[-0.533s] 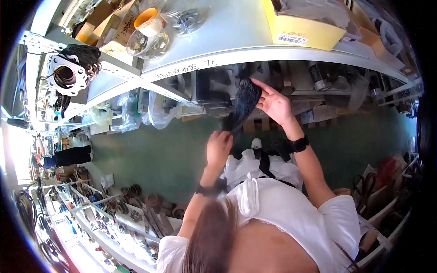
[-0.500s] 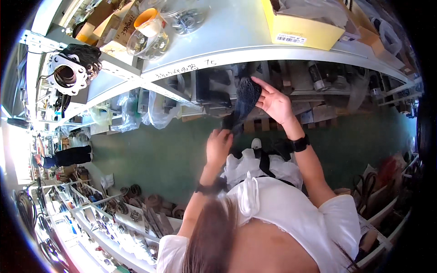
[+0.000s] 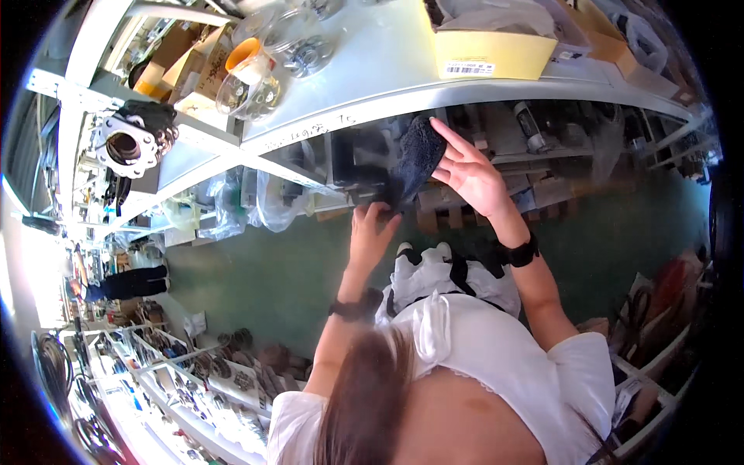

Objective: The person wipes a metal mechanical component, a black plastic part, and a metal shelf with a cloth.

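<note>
Head view: above green floor (image 3: pixel 256 287), before a shelf (image 3: pixel 380 58) with one yellow box (image 3: pixel 496 62), left hand (image 3: pixel 369 236) pinches the lower end of one black piece (image 3: pixel 420 155), right hand (image 3: pixel 473 177) spread at its upper edge, grip unclear.

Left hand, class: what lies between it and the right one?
A black item, seen in the head view, its broad part by the right hand and its lower end by the left hand.
</note>
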The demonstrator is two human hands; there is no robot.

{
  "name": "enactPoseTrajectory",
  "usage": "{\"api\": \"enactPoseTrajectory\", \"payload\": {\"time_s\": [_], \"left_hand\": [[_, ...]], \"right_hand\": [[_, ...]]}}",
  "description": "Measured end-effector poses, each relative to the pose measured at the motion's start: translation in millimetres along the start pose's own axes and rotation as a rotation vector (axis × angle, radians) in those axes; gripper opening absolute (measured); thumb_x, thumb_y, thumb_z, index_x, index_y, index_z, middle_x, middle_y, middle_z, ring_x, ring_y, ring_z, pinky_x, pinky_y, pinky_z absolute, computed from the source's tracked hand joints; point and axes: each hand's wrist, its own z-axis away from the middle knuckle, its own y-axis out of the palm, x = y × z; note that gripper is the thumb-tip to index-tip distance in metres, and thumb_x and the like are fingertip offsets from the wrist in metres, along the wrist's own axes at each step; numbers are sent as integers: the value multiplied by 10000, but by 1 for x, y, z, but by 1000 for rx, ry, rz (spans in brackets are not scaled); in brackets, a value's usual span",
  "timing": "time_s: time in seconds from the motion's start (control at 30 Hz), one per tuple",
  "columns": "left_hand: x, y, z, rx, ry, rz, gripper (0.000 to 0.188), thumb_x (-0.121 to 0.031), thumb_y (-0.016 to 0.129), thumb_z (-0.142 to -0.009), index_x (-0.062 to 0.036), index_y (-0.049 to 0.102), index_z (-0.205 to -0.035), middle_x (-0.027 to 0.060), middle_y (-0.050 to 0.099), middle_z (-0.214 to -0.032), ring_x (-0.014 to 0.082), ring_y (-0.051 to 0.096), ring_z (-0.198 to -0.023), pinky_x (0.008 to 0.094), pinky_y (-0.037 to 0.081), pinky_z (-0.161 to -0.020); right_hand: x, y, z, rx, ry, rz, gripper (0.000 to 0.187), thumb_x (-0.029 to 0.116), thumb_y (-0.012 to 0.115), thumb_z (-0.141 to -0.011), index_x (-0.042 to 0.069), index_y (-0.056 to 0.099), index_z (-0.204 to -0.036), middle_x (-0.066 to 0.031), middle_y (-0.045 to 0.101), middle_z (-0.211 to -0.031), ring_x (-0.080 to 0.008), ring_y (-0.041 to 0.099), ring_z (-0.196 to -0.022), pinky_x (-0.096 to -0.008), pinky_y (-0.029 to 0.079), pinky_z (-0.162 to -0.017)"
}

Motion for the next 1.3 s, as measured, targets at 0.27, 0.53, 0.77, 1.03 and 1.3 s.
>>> {"api": "enactPoseTrajectory", "payload": {"time_s": [0.27,0.53,0.77,1.03,1.3], "left_hand": [[-13,23,-21,210,135,44,269,-174,640,-694,-27,482,-856,157,473,-874,342,477,-827,391,392,-710],[-36,-1,-28,87,-1,175,281,-92,615,-689,-26,460,-915,137,511,-824,295,520,-748,362,416,-655],[-60,-31,-42,-22,49,258,627,-58,636,-669,-93,376,-1239,131,535,-881,259,541,-841,335,435,-720],[-41,-35,-48,4,67,250,435,-70,640,-677,-54,511,-1092,137,563,-990,259,555,-897,313,441,-754],[-30,-45,-54,-23,32,364,281,-71,652,-672,-15,545,-926,125,593,-862,242,585,-797,297,445,-715]], "right_hand": [[11,0,13,-113,12,399,524,54,430,-846,111,259,-1338,32,464,-892,-38,413,-689,-219,447,-729],[20,14,8,-277,-6,755,502,70,459,-855,144,304,-1327,62,369,-695,-27,337,-604,-183,431,-657],[-19,11,-10,-275,-77,948,506,-30,526,-794,102,388,-1263,-86,546,-1079,-123,545,-896,-223,466,-702],[-27,33,-16,-197,-53,1174,544,-4,570,-782,103,370,-1277,-55,581,-877,-93,548,-804,-204,445,-725],[-24,27,-15,-234,24,1164,508,73,634,-755,73,422,-1218,-61,574,-889,-119,550,-827,-250,443,-759]]}}
